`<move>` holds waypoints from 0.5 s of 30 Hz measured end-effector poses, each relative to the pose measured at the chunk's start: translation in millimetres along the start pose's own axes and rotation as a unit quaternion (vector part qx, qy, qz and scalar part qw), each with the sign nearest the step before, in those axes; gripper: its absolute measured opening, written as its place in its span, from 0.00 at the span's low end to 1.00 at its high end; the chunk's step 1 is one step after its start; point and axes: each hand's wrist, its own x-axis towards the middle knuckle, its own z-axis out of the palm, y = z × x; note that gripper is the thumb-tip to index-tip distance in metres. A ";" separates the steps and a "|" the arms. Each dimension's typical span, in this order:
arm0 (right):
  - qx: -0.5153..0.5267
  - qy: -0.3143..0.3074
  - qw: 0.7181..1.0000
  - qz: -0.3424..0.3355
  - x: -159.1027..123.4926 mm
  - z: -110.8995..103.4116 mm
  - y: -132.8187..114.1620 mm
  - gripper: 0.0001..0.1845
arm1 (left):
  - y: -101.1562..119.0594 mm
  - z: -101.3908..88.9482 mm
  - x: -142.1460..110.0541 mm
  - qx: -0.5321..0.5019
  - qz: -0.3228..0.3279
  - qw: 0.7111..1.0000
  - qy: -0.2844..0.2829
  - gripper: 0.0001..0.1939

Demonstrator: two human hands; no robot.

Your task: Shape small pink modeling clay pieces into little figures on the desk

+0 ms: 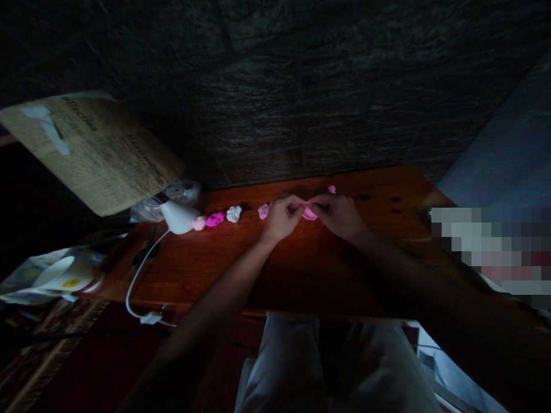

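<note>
My left hand (pixel 283 218) and my right hand (pixel 338 215) meet above the wooden table, thumbs and forefingers pinched together. Between the fingertips is a flattened pink piece of modelling clay (pixel 309 213), partly hidden by the fingers. Just left of my left hand lies a small pink lump (pixel 263 211). Further left sit a whitish lump (pixel 234 214), a bright magenta lump (pixel 215 219) and a pale pink lump (pixel 198 223) in a row. Behind my right hand is another small pink bit (pixel 332 189).
The wooden table (pixel 193 275) stands against a dark stone-patterned wall. At its left are a white lamp (pixel 179 217) with a cord (pixel 129 287), a brown paper shade (pixel 99 149), dark scissors (pixel 147 249) and a white cup (pixel 64 275). A blurred patch lies at right.
</note>
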 end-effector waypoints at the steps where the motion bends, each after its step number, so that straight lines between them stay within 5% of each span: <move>1: 0.012 0.005 1.000 0.011 0.1 0.1 -0.1 0.10 | -1.5 1.3 0.4 -0.011 -0.008 1.000 0.006 0.05; 15: -0.036 -0.004 0.999 0.040 3.5 -3.2 4.9 0.10 | -14.1 3.9 1.7 -0.093 -0.039 0.994 -0.041 0.04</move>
